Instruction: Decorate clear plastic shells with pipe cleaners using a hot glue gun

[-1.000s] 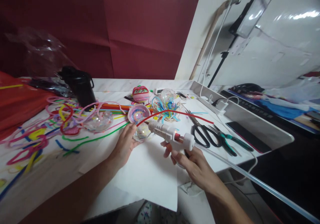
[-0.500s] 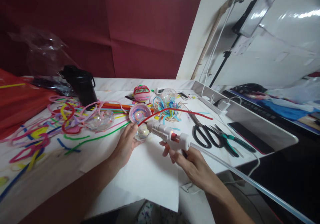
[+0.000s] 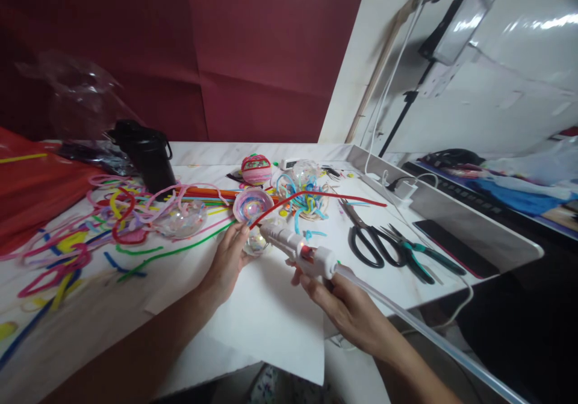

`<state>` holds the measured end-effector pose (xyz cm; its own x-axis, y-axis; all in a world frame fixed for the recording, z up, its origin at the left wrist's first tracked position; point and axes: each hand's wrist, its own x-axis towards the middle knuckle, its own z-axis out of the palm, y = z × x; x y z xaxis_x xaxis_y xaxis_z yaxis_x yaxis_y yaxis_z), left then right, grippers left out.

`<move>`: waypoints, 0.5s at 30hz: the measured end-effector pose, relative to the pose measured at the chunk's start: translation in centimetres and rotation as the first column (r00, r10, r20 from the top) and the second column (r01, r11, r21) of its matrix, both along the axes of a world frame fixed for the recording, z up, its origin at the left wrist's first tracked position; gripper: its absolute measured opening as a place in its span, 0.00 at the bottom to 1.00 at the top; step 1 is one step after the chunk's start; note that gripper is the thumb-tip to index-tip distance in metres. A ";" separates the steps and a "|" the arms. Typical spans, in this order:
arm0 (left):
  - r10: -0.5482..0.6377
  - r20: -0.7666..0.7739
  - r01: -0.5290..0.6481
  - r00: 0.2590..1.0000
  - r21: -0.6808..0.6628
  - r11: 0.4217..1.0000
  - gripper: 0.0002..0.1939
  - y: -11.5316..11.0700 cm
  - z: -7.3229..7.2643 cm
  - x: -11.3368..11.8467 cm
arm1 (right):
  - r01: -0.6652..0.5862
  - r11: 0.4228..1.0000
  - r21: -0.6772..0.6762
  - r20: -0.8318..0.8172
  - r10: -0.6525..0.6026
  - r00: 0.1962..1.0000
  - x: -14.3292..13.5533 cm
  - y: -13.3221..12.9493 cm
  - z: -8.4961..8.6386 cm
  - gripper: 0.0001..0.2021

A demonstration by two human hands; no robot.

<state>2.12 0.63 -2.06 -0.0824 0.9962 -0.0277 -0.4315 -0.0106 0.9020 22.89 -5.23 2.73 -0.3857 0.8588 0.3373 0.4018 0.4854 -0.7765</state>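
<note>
My left hand (image 3: 230, 259) pinches the end of a long red pipe cleaner (image 3: 334, 195), which arches away to the right. Beside its fingertips is a clear ball (image 3: 256, 244), partly hidden by the hand and the glue gun. Just beyond sits a pink and purple bowl-shaped piece (image 3: 253, 204). My right hand (image 3: 332, 298) is wrapped round the handle of a white hot glue gun (image 3: 295, 246). The gun's nozzle is close to my left fingertips; whether it touches anything cannot be made out. A long clear glue stick (image 3: 406, 320) runs from the gun's back end.
Loose colourful pipe cleaners (image 3: 74, 262) and a black bottle (image 3: 147, 157) stand left. Behind are a striped ball (image 3: 256, 169) and a blue tangle (image 3: 307, 193). Black scissors (image 3: 370, 244), green-handled pliers (image 3: 419, 256) and a phone (image 3: 456, 248) lie right. White paper (image 3: 275, 326) lies in front.
The glue gun has moved slightly left and down, its nozzle now nearer my left fingertips. The red pipe cleaner's bend has risen slightly. Both hands keep their hold.
</note>
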 end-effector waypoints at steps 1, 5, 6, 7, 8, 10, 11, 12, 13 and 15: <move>0.004 -0.009 -0.004 1.000 0.003 1.000 0.20 0.0 0.0 0.0 | -0.004 1.000 0.002 -0.002 0.004 1.000 0.0 0.0 0.1 0.11; 0.007 -0.041 -0.007 0.999 0.009 1.000 0.22 0.0 -0.1 0.0 | -0.009 1.000 0.021 -0.015 0.009 1.000 -0.1 -0.2 0.5 0.10; 0.009 -0.046 -0.009 0.999 0.008 1.000 0.23 0.0 -0.1 0.0 | -0.011 1.000 0.025 -0.016 0.012 1.000 -0.2 -0.2 0.6 0.10; 0.013 -0.049 -0.013 0.999 0.007 1.000 0.24 0.0 -0.1 0.0 | -0.014 1.000 0.027 -0.016 0.015 1.000 -0.2 -0.2 0.6 0.09; 0.019 -0.051 -0.018 0.999 0.006 1.000 0.24 0.0 -0.1 0.0 | -0.015 0.999 0.029 -0.016 0.015 1.000 -0.3 -0.2 0.7 0.09; 0.028 -0.055 -0.028 0.998 0.005 1.000 0.24 0.0 -0.1 0.0 | -0.015 0.999 0.034 -0.012 0.016 1.000 -0.3 -0.2 0.6 0.09; 0.031 -0.059 -0.031 0.998 0.004 1.000 0.25 0.0 0.0 0.0 | -0.015 0.999 0.037 -0.012 0.015 1.000 -0.3 -0.2 0.5 0.09; 0.035 -0.064 -0.035 0.997 0.002 0.999 0.25 0.0 0.0 0.0 | -0.016 0.999 0.039 -0.012 0.016 1.000 -0.3 -0.1 0.4 0.08; 0.036 -0.069 -0.036 0.997 0.001 0.999 0.25 0.0 0.0 0.0 | -0.017 0.999 0.042 -0.012 0.017 1.000 -0.3 -0.2 0.3 0.08; 0.046 -0.078 -0.046 0.996 0.003 0.999 0.25 0.1 -0.1 0.0 | -0.016 0.999 0.043 -0.005 0.016 1.000 -0.3 -0.2 0.1 0.08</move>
<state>2.08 0.69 -2.13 -0.1300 0.9913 -0.0183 -0.3589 -0.0298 0.9329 22.60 -5.46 2.85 -0.3973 0.8373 0.3755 0.3897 0.5244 -0.7571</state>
